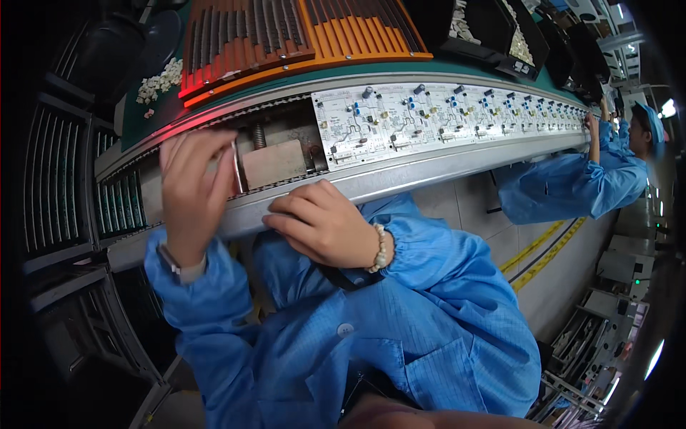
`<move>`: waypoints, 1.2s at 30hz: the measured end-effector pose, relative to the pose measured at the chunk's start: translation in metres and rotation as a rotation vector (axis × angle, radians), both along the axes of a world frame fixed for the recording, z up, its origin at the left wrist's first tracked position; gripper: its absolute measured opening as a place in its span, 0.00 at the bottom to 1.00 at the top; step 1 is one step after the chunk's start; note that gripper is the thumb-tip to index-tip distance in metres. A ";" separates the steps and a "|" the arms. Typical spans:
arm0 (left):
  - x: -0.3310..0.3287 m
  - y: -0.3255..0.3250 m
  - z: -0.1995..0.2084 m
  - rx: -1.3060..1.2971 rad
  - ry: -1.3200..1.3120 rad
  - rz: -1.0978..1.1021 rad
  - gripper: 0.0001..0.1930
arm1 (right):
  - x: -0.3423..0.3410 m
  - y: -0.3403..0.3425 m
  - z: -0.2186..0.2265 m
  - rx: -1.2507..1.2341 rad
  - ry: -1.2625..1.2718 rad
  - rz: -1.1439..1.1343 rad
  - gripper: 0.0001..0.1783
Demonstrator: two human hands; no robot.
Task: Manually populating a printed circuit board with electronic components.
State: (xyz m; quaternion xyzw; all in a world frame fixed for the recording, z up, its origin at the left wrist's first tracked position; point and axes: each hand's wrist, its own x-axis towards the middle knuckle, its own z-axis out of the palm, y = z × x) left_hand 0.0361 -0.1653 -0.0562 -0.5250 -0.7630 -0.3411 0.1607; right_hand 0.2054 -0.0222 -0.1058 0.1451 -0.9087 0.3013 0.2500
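Over the gap at the left end of the conveyor (386,187) is my left hand (191,182), slightly blurred. Its fingers arch forward with the thumb apart, and I see nothing between them. A thin upright metal strip (238,168) shows right beside its fingertips. My right hand (321,222) lies against the conveyor's front rail with its fingers curled in; their inner side is hidden, so what they hold, if anything, does not show. To its right, white circuit boards (357,139) with blue, black and yellow components form a row along the conveyor.
Behind the conveyor, orange and brown slotted racks (364,37) hold dark parts. White small parts (161,82) lie on the green surface at left; black bins (486,36) hold more. A co-worker in blue (586,179) stands farther along. Slatted metal racks (61,179) stand at left.
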 end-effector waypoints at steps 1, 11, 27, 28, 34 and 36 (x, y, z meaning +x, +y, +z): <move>0.007 -0.024 -0.007 0.038 -0.046 0.083 0.09 | 0.000 -0.006 -0.003 0.056 0.012 -0.034 0.21; 0.097 -0.233 -0.186 0.546 -0.648 1.002 0.07 | 0.006 -0.043 -0.012 0.176 0.015 -0.025 0.27; 0.053 -0.516 -0.603 0.501 -1.145 1.536 0.12 | -0.010 -0.089 -0.012 0.401 -0.010 -0.155 0.19; 0.058 -0.530 -0.613 0.300 -1.080 1.647 0.14 | -0.010 -0.093 -0.016 0.430 -0.001 -0.156 0.19; -0.002 -0.503 -0.684 -0.138 -1.162 1.634 0.18 | -0.025 -0.118 -0.036 0.577 0.052 -0.200 0.18; -0.012 -0.506 -0.698 -0.100 -1.258 1.651 0.18 | -0.025 -0.122 -0.035 0.594 0.018 -0.229 0.17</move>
